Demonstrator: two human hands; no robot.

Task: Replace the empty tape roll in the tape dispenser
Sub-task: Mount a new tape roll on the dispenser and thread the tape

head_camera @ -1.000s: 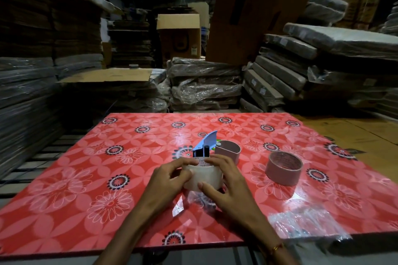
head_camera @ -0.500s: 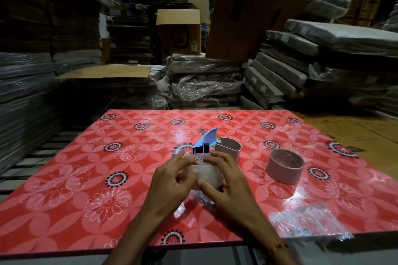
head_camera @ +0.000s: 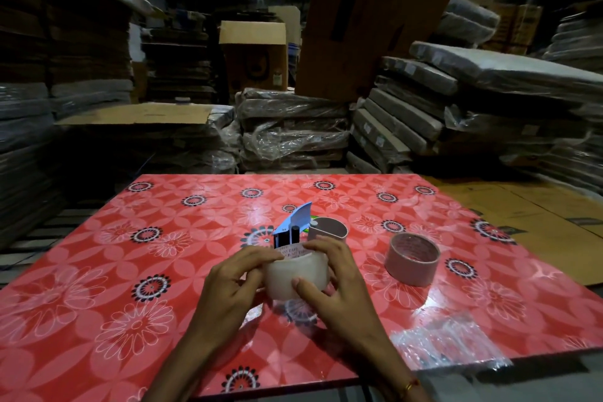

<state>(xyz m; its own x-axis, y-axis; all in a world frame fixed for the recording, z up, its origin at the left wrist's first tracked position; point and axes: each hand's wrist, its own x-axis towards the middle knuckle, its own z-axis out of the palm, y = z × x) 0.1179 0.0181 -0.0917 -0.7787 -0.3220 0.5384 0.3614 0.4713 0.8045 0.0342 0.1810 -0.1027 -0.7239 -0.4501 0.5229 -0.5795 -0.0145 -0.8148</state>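
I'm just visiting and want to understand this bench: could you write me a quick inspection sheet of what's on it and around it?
Surface: table under a glossy red floral cover.
Job's things: clear tape roll held in both hands; blue tape dispenser just behind it; two brown cardboard cores, near dispenser and apart at right.
Clutter: crumpled clear plastic wrap at the near right edge.
Hands: left hand and right hand grip the roll's sides.
Cables: nothing seen.
Surroundings: wrapped bundles and cardboard boxes stacked behind.
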